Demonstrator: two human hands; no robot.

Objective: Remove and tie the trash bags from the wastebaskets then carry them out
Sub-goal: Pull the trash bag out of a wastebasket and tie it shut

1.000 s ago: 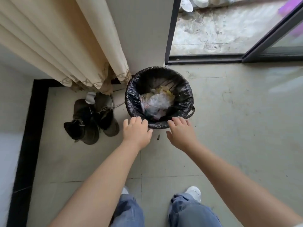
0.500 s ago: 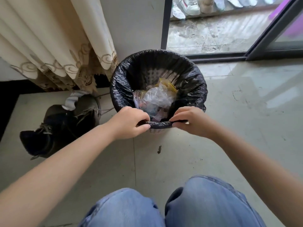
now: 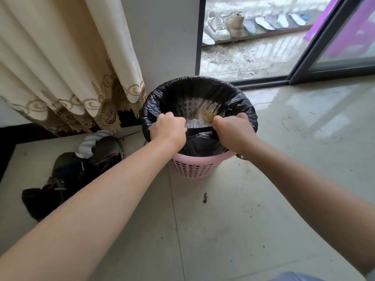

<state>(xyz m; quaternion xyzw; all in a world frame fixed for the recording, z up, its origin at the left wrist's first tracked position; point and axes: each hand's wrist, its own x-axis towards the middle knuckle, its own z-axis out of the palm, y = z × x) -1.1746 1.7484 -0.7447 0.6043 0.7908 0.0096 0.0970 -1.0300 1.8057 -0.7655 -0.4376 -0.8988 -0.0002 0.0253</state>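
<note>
A pink perforated wastebasket [image 3: 192, 169] stands on the tiled floor by the wall corner. A black trash bag [image 3: 203, 92] lines it, still folded over the far rim. My left hand [image 3: 169, 129] and my right hand [image 3: 231, 132] each grip the bag's near edge, which is lifted off the near rim, so the pink rim shows below. Clear plastic and yellow scraps [image 3: 199, 119] lie inside the bag, partly hidden behind my hands.
A cream curtain [image 3: 67, 63] hangs at the left. Dark boots with a white sock [image 3: 67, 171] lie on the floor left of the basket. An open sliding door [image 3: 304, 59] leads to a balcony with shoes [image 3: 223, 25]. A small bit of debris [image 3: 205, 197] lies on the floor.
Both hands closed on the bag's near edge and pulled it up off the near rim, exposing the pink basket. The view has tilted upward.
</note>
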